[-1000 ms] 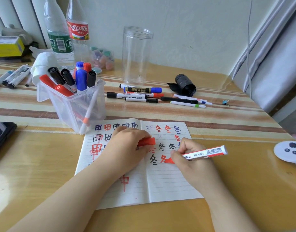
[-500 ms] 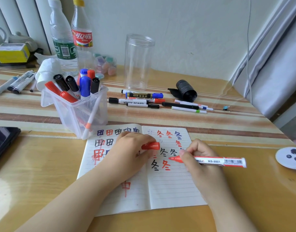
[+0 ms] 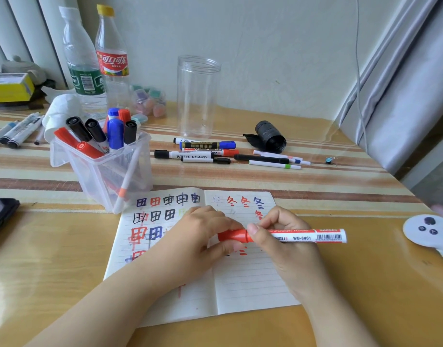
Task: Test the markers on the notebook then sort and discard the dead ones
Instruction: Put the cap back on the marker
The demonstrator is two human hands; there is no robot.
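The red cap (image 3: 233, 235) is going back on the red marker (image 3: 305, 236). A moment ago the marker's tip was bare and pointing at the notebook (image 3: 240, 284); now the cap is covering it. The left hand (image 3: 197, 236) is pinching the cap, and the right hand (image 3: 283, 234) is curling around the marker's white body, holding it flat just above the notebook's right page. Red marks are showing on that page, so this marker is probably working and looks ready to be sorted as a good one.

The notebook is lying open on the tabletop (image 3: 365, 296), with the two hands over its middle. Black, blue and red test marks are filling its top part.

Just behind the notebook's left page, a clear plastic bin (image 3: 102, 171) is standing. It is holding red, black and blue markers with their caps pointing up, and a thin white pen is leaning inside it.

Behind the notebook's right page, a row of loose markers (image 3: 205, 152) is lying flat on the tabletop. Next to them a black roll (image 3: 269, 135) is lying on its side.

Farther behind the notebook, a tall clear jar (image 3: 197, 98) is standing open with nothing inside that I can see. Two drink bottles (image 3: 97, 68) are standing behind the bin, by the wall.
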